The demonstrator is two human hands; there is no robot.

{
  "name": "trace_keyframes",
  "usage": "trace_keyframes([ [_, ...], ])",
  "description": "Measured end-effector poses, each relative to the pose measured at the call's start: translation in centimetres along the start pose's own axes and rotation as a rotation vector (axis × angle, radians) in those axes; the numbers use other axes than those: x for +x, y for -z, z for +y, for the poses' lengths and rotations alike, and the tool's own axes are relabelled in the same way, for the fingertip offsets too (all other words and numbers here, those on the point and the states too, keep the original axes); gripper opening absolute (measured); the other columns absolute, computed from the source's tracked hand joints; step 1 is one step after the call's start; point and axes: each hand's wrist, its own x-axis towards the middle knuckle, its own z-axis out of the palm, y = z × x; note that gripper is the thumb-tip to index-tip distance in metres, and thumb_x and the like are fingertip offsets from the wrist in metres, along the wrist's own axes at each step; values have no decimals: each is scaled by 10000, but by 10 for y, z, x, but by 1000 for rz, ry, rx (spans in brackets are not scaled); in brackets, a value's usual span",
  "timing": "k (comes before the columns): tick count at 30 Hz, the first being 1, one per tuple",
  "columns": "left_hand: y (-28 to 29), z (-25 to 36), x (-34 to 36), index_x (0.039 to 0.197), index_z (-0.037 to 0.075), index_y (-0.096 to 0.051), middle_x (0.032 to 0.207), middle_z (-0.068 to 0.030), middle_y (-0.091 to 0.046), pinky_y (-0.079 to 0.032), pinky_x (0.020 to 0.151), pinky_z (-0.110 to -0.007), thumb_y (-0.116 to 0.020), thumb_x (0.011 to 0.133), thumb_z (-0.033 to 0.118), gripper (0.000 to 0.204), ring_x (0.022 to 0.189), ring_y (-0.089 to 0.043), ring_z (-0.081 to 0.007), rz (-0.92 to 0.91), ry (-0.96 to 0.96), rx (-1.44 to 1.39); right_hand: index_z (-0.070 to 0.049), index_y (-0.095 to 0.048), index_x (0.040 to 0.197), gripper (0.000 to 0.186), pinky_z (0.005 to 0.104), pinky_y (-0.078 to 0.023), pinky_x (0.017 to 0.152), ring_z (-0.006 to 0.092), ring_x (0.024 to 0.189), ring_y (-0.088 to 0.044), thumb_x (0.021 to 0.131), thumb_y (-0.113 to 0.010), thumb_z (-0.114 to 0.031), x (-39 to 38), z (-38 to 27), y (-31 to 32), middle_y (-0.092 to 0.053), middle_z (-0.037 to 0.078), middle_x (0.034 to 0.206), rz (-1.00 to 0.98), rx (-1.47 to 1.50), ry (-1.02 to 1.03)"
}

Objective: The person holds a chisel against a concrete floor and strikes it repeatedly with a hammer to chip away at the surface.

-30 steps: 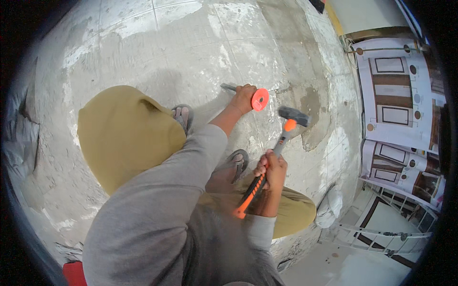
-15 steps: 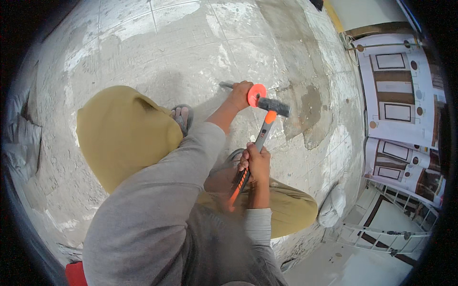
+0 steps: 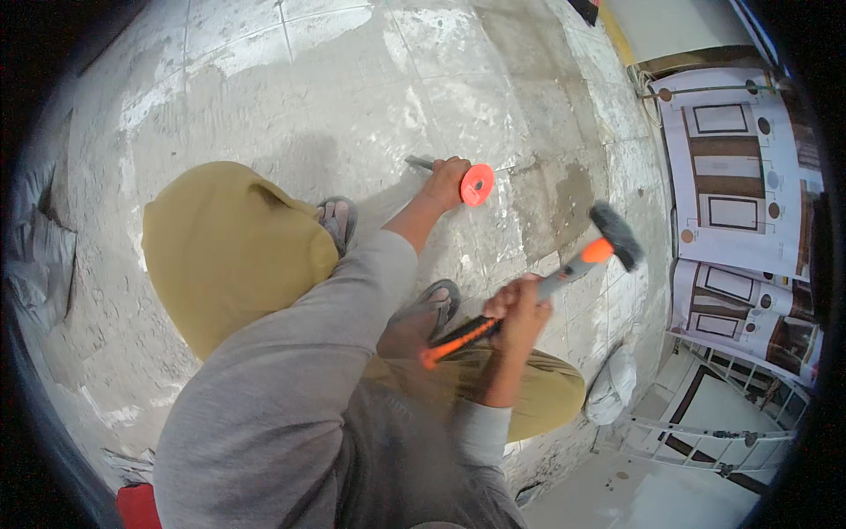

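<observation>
My left hand (image 3: pixel 443 183) is closed round a steel chisel (image 3: pixel 419 163) with a round orange guard (image 3: pixel 475 196); the blade points left against the scuffed, plaster-marked floor tiles (image 3: pixel 344 115). In my right hand (image 3: pixel 524 313) is a hammer with a long grey, black and orange handle. Its dark head (image 3: pixel 616 236), blurred by motion, stands to the right of the guard, apart from it. My knees in olive trousers (image 3: pixel 238 247) frame both hands, with sandalled feet below.
Printed sheets picturing panels (image 3: pixel 727 159) line the right side. Below them are a white sack (image 3: pixel 608 388) and a metal ladder (image 3: pixel 683 445). Crumpled sheeting (image 3: pixel 40 264) lies at the far left, and a red object (image 3: pixel 135 507) at lower left.
Half a second ago the hammer head was at the chisel's guard; now it has swung away to the right, my right hand with it. My left hand has barely moved.
</observation>
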Motion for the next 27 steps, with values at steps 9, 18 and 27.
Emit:
trace_keyframes([
  [9, 2, 5, 0, 820, 126, -618, 864, -40, -614, -402, 830, -438, -651, 748, 224, 126, 955, -569, -243, -34, -18, 8, -46, -475, 769, 161, 283, -372, 341, 115, 384, -418, 903, -527, -117, 6, 38, 0, -464, 34, 560, -123, -5, -408],
  [18, -4, -12, -1, 838, 104, -614, 853, -84, -612, -444, 748, -464, -702, 677, 282, 256, 876, -586, -302, 48, -88, -21, -82, -429, 790, 207, 283, -360, 351, 106, 394, -408, 917, -543, -199, -3, -3, -3, -433, 7, 567, -42, 35, -50],
  [27, 24, -15, -6, 793, 174, -633, 837, -30, -598, -364, 850, -431, -662, 710, 252, 118, 952, -555, -242, -135, -60, 180, -58, -466, 768, 175, 264, -379, 351, 99, 404, -412, 912, -523, -141, 9, 66, 2, -473, 27, 585, -225, -26, -588],
])
